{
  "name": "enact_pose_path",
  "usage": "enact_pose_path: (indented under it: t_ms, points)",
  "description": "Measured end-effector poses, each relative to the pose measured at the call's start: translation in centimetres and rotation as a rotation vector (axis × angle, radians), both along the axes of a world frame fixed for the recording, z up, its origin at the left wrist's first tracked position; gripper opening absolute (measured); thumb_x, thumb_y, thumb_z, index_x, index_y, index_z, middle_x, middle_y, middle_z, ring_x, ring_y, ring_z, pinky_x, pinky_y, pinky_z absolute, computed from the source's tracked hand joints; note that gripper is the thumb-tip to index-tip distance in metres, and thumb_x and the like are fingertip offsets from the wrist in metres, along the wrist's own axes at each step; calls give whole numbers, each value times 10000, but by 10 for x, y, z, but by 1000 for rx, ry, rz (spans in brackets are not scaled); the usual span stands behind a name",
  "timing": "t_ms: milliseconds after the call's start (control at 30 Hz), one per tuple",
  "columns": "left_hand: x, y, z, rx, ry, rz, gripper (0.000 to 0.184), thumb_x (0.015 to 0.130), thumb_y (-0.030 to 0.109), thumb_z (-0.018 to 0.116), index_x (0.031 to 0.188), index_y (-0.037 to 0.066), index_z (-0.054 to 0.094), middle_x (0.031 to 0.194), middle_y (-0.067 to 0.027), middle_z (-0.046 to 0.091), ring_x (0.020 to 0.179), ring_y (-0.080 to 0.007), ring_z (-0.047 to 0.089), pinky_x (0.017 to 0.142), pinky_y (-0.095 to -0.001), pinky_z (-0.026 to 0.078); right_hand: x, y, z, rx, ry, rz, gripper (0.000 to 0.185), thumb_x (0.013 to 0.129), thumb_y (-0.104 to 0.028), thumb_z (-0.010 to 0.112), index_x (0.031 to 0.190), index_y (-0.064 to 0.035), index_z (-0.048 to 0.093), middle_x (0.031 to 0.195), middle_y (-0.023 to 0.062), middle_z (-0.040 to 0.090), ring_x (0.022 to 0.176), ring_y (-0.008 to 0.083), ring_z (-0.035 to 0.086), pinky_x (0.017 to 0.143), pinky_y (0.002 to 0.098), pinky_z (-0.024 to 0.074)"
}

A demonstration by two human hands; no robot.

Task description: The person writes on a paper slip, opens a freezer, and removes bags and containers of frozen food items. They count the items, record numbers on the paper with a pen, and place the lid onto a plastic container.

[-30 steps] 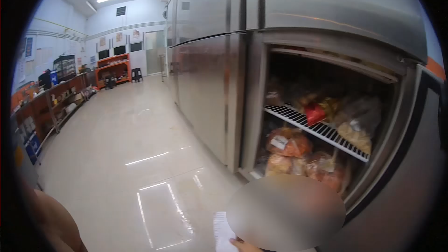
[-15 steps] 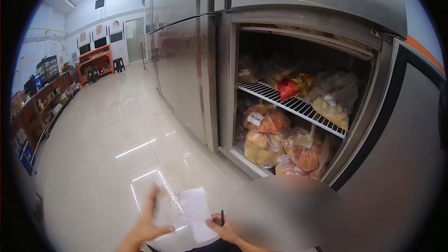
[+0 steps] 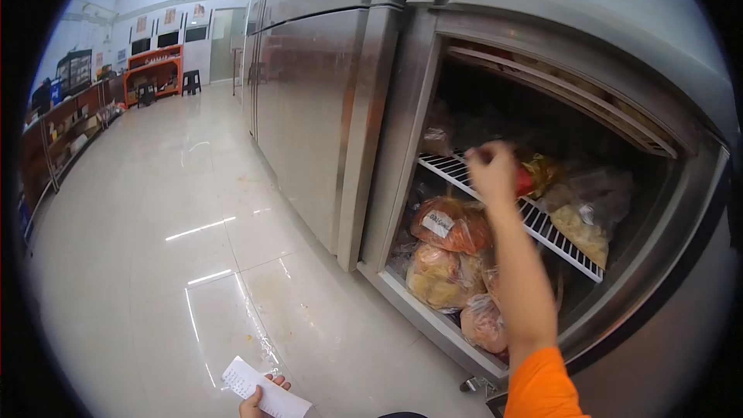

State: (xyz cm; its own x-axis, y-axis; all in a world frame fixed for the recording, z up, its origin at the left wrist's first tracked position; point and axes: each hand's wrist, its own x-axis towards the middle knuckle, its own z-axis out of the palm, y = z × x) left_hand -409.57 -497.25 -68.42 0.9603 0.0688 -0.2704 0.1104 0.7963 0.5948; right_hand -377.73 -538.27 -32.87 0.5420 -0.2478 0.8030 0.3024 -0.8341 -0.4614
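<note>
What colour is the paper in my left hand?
The paper is white with dark markings, best seen in the head view.

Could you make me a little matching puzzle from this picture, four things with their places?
1. left hand
2. right hand
3. bag with a white label
4. orange rack

A. lower than the wire shelf
B. by the room's far wall
C. on the white paper
D. beside the red packet

Pairs: 1-C, 2-D, 3-A, 4-B
</note>
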Motion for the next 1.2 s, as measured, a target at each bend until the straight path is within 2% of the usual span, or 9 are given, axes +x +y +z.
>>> enact_pose_path:
  t_ms: [67, 133, 300, 500, 600, 700, 967, 1033, 1200]
  points:
    - [8, -4, -4, -54, 20, -3, 605, 1007, 260, 538, 1504, -38, 364, 1476, -251, 491, 1368, -436, 468, 1169, -563, 352, 56, -47, 31, -51, 26, -417, 451, 882, -350, 720, 1133, 24, 694, 1151, 288, 676, 1180, 391, 631, 983, 475, 512]
    - [15, -4, -9, -84, 22, -13, 636, 991, 267, 572, 1508, -35, 359, 1493, -244, 479, 1379, -434, 458, 1179, -560, 340, 113, -106, 49, 7, 189, -619, 538, 847, -436, 758, 1125, 21, 706, 1206, 279, 676, 1177, 412, 643, 990, 473, 519]
    - [13, -2, -10, -63, 27, 25, 668, 976, 276, 598, 1521, -20, 349, 1518, -231, 458, 1395, -429, 442, 1190, -557, 323, 135, -132, 61, -184, 418, -617, 488, 860, -356, 751, 1206, -14, 710, 1296, 238, 650, 1184, 385, 646, 1032, 472, 505]
    - [8, 0, -10, -69, 46, 59, 647, 983, 279, 592, 1511, -16, 362, 1471, -235, 496, 1370, -412, 471, 1179, -549, 344, 167, -153, 43, -88, 359, -565, 559, 827, -234, 759, 1335, -38, 633, 1345, 244, 619, 1253, 382, 605, 1040, 464, 499]
    - [7, -3, -2, -62, 52, 89, 605, 1000, 267, 568, 1496, -18, 373, 1460, -249, 500, 1352, -417, 484, 1173, -547, 353, 145, -148, 46, -57, 287, -561, 566, 786, -366, 783, 1189, 21, 690, 1249, 278, 661, 1200, 373, 643, 998, 450, 519]
    - [5, -1, -16, -165, 45, 67, 567, 1013, 250, 550, 1481, -20, 378, 1453, -266, 500, 1346, -431, 484, 1170, -548, 358, 185, -197, 32, 75, -218, -482, 539, 840, -256, 727, 1276, 37, 608, 1258, 278, 656, 1187, 362, 653, 982, 420, 516]
    - [-6, -10, -12, -118, -10, 18, 554, 1029, 262, 523, 1471, -34, 370, 1471, -294, 475, 1350, -447, 473, 1163, -554, 367, 47, -123, 15, 533, -440, 32, 405, 953, -98, 618, 1319, 40, 514, 1253, 210, 635, 1110, 323, 647, 977, 393, 485]
    - [-8, -13, -18, -127, -28, 14, 551, 1029, 265, 523, 1467, -38, 380, 1460, -297, 482, 1342, -448, 476, 1148, -558, 381, -12, -84, 3, 542, -271, -252, 495, 973, -150, 630, 1405, 19, 457, 1306, 214, 598, 1143, 325, 625, 928, 413, 524]
    - [-23, -6, -51, -50, -101, -105, 640, 1036, 410, 510, 1525, 53, 303, 1489, -218, 477, 1317, -415, 505, 1153, -548, 361, -108, -23, -40, 919, -359, 240, 500, 1030, -124, 561, 1475, -31, 353, 1300, 169, 569, 947, 236, 655, 561, 302, 545]
